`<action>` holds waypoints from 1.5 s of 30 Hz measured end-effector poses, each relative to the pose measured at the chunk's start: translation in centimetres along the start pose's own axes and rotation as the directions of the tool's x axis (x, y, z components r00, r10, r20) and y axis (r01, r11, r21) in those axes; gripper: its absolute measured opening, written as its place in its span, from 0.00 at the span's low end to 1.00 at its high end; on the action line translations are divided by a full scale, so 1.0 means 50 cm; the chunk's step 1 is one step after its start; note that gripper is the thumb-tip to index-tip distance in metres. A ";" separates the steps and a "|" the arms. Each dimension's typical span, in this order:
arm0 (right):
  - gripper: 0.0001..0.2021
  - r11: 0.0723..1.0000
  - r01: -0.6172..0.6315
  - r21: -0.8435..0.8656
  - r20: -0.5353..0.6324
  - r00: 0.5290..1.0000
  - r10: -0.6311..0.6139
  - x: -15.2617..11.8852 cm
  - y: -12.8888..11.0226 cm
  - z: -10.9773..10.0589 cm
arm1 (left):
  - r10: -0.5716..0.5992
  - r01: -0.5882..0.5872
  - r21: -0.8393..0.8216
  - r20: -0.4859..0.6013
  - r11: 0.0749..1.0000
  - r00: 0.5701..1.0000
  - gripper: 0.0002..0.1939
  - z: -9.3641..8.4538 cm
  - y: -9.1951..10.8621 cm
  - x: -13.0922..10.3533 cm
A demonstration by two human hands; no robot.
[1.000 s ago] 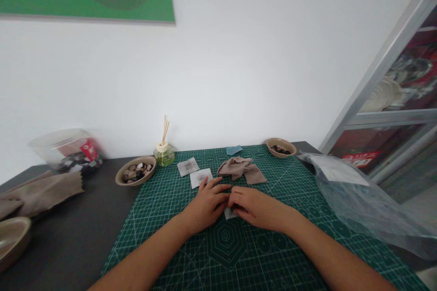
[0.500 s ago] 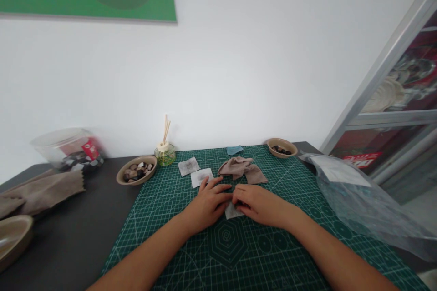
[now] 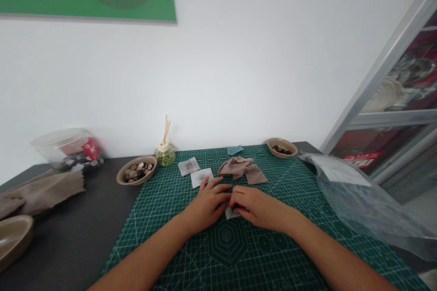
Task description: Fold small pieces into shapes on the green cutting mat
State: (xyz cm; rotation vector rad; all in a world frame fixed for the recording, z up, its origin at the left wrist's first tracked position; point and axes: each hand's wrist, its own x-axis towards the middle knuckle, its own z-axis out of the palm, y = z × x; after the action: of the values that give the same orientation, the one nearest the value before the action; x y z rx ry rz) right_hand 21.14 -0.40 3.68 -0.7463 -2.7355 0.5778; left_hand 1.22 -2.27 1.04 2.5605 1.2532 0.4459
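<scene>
On the green cutting mat (image 3: pixel 227 277) my left hand (image 3: pixel 208 204) lies with its fingers stretched out, its thumb and fingertips by a small white sheet (image 3: pixel 231 213). My right hand (image 3: pixel 254 204) is curled over that same sheet and covers most of it. The right fingertips are pressed together and bent down; what they hold is hidden. Just beyond my left fingers lie two more white square sheets, one (image 3: pixel 201 177) with a faint dark mark and another (image 3: pixel 189 167) with grey smudges. A crumpled beige cloth (image 3: pixel 241 168) rests in front of both hands.
At the left stand a bowl of stones (image 3: pixel 136 170), a reed diffuser (image 3: pixel 165 152), a clear tub (image 3: pixel 68 150), a folded cloth (image 3: pixel 51 191) and another bowl (image 3: pixel 15 241). Toward the right are a bowl with dark stones (image 3: pixel 282 148) and a plastic bag (image 3: pixel 358 204). A blue scrap (image 3: pixel 234 150) lies near the wall.
My right hand has shifted slightly left across the white sheet, covering more of it. My left hand has stayed almost still.
</scene>
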 end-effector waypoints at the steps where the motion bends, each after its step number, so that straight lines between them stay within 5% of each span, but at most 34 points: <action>1: 0.08 1.000 0.008 0.007 -0.001 1.000 -0.008 0.000 0.000 0.001 | 0.003 -0.003 0.000 -0.003 1.000 1.000 0.13 0.000 0.000 0.000; 45: 0.09 0.999 0.037 0.025 0.013 0.999 -0.037 -0.002 0.001 -0.003 | -0.001 0.001 -0.005 0.002 1.000 1.000 0.13 0.000 0.000 -0.001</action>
State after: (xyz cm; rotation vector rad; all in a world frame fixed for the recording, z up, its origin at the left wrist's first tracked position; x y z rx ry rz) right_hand 21.28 -0.37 3.79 -0.6874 -2.7431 0.6094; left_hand 1.18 -2.31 1.02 2.5552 1.2516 0.4458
